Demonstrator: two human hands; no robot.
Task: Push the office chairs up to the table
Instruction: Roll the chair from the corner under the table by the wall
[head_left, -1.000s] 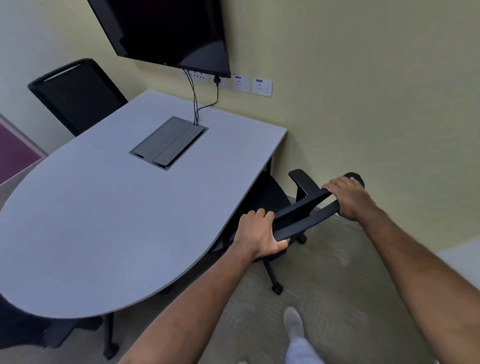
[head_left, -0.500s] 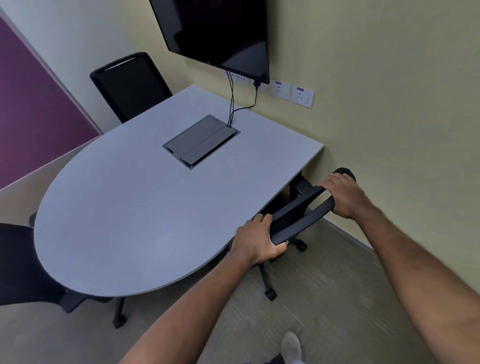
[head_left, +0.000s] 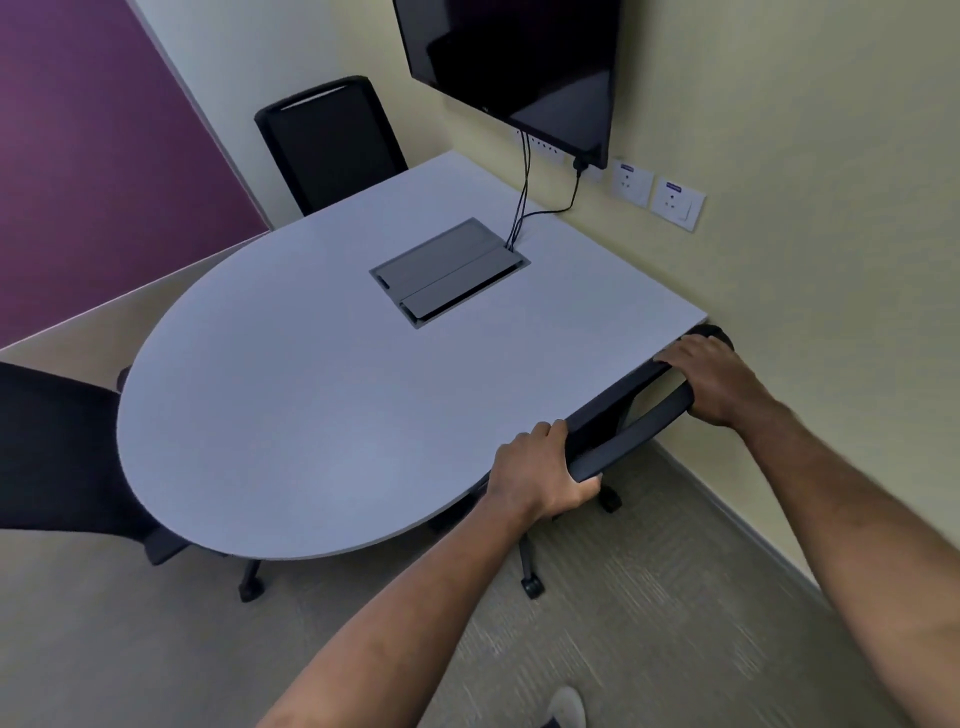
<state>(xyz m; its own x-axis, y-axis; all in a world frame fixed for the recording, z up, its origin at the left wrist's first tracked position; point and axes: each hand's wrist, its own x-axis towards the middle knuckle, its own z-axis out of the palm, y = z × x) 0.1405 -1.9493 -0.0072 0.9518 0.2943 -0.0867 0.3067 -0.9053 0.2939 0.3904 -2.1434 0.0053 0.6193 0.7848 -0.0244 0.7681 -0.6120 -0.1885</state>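
Fingers (head_left: 540, 434) of the left hand (head_left: 540, 475) were curled over the top bar of the office chair's backrest (head_left: 631, 428), clenched around its near end with the thumb underneath. The right hand (head_left: 719, 382) grasped the far end of that same bar, its fingers (head_left: 675, 353) wrapped over the top close to the wall. Both forearms reached in from the near side, bare to the elbow.

That chair stood at the right edge of the tabletop (head_left: 311, 405), its backrest bar just beside and touching the edge line as seen from above, the seat hidden beneath the grey surface. Two of its castors (head_left: 532, 586) showed on the carpet below the left hand.

A second black chair (head_left: 330, 143) stood at the far edge, its back upright against the corner of the room. A third chair (head_left: 57, 452) sat at the left edge, its seat partly tucked under the rounded end of the tabletop.

Set into the tabletop near the far right corner was a grey cable box (head_left: 449, 270) with lids shut, and black cables (head_left: 524, 202) ran from it up to a dark wall screen (head_left: 519, 67). Two wall sockets (head_left: 657, 192) sat beside the screen. A pale shoe tip (head_left: 569, 706) showed on the carpet at the bottom.
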